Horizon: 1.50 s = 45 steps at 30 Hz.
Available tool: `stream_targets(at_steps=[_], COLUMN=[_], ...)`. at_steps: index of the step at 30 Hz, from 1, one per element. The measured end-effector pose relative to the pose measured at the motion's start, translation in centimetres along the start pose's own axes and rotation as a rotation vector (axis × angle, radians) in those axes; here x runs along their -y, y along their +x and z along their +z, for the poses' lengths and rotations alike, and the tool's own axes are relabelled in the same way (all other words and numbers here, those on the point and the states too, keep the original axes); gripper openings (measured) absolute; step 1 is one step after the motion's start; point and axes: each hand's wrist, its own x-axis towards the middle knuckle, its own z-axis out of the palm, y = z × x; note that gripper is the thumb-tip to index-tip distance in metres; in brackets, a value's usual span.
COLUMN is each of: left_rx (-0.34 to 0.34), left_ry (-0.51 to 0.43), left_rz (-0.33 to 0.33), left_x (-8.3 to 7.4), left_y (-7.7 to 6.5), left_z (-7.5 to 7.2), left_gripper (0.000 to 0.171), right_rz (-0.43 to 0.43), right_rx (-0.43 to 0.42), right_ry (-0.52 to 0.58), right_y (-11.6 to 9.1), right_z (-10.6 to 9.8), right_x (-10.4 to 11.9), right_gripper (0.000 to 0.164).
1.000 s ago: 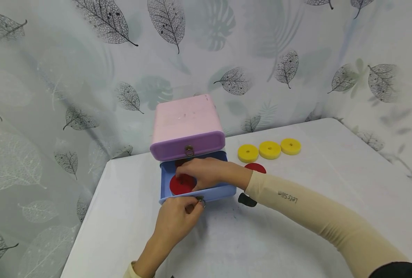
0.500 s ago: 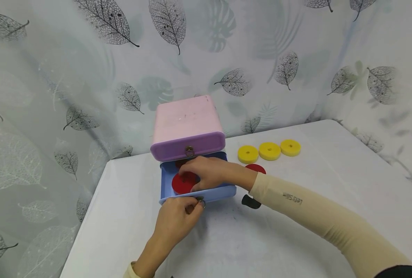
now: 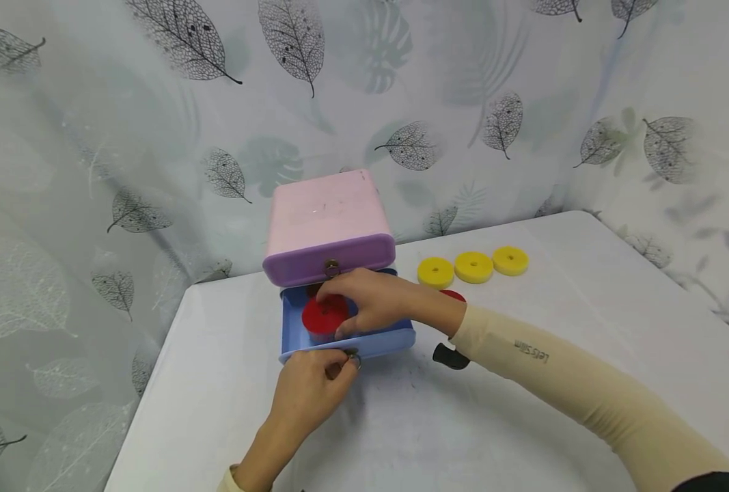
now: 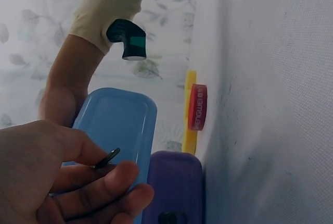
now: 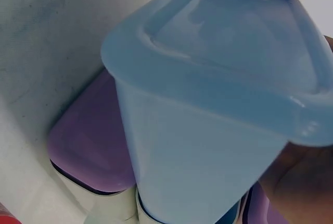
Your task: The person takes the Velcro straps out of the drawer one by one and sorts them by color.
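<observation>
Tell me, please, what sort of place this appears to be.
Probably an indoor work corner, though home or studio I cannot tell: a white table stands before a leaf-patterned backdrop, bearing a small drawer unit and three yellow discs.

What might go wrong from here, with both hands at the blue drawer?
A red roll, gripped by the right hand close behind the front of the blue drawer, might slip or catch there. The left hand holds the ring; a strong pull might bring the drawer out too far.

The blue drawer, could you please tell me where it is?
In the head view, the blue drawer juts out below the purple drawer, left of the yellow discs.
</observation>
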Motion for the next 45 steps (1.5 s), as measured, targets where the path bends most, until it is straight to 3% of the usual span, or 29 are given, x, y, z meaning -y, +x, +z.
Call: stream_targets(at_steps=[23, 45], left_rx=[0.020, -0.003], left_ry=[-0.015, 0.002], left_rz=[-0.028, -0.018], left_x=[-0.2, -0.2], left_y=[0.0, -0.1], left_z=[-0.1, 0.0], left_gripper=[0.017, 0.020], right_rz=[-0.077, -0.047], right_rx=[-0.097, -0.155], right_ry=[0.061, 0.069], right_y=[-2.0, -5.1], right_z=[-1.6, -3.1], right_x=[0.5, -0.2], right_gripper=[0.055, 0.053])
